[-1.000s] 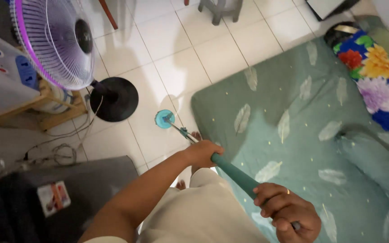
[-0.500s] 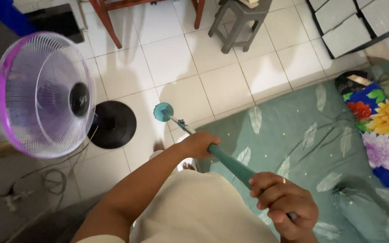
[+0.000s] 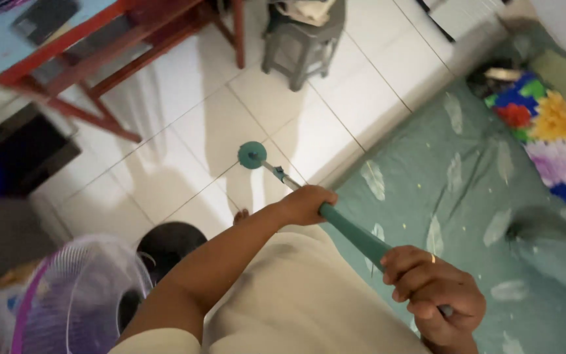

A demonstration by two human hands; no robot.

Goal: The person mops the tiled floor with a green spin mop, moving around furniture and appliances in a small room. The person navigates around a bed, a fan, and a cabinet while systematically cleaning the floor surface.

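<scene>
Both hands grip one teal pole: the right hand is wrapped tight around its near end, the left hand closed around it further along. Beyond the left hand the pole thins to a metal rod ending in a round teal head (seen end-on) above the white tiled floor. Right of the pole lies a green leaf-print mattress; left of it stands a purple fan.

White tiled floor spreads far and left. A red-framed table and grey stool stand far. A green leaf-print mattress lies right, a purple fan near left.
</scene>
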